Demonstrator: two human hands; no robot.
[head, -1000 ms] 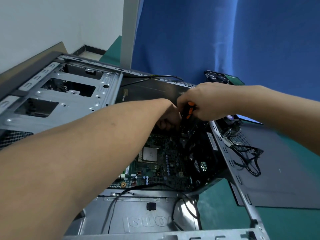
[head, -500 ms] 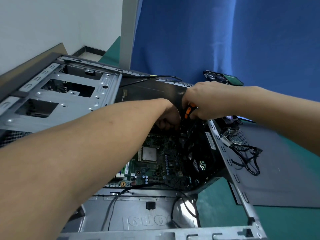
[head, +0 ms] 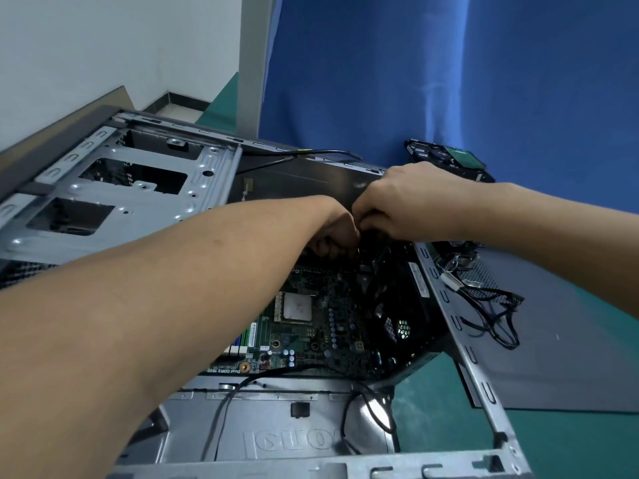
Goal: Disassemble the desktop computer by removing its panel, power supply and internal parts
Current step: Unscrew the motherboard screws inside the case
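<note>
Both hands meet inside the open computer case [head: 138, 188], right above the green motherboard [head: 332, 344]. The fingers of the left hand [head: 328, 233] are curled down. The fingers of the right hand [head: 408, 202] are curled too, touching the left ones. I cannot tell if either hand holds anything. Below the fingers sits a square silver chip [head: 296, 307]. To the right of the fingers, black cables [head: 491, 312] lie on the grey side panel [head: 581, 357] on the green counter [head: 432, 402].

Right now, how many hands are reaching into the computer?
2. The left hand reaches down above the green motherboard; the right hand is close beside it, by the case far wall. None seem hidden.
</note>
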